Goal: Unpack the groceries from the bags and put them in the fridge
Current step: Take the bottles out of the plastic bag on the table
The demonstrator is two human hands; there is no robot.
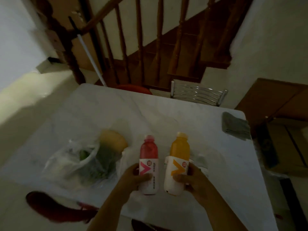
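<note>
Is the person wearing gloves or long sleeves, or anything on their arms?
No gloves. The left hand and the right hand are both bare, and so are both forearms as far as the picture shows. No sleeve, watch, bracelet or ring can be seen, though the picture is dim and slightly blurred, so something small might be missed.
</note>
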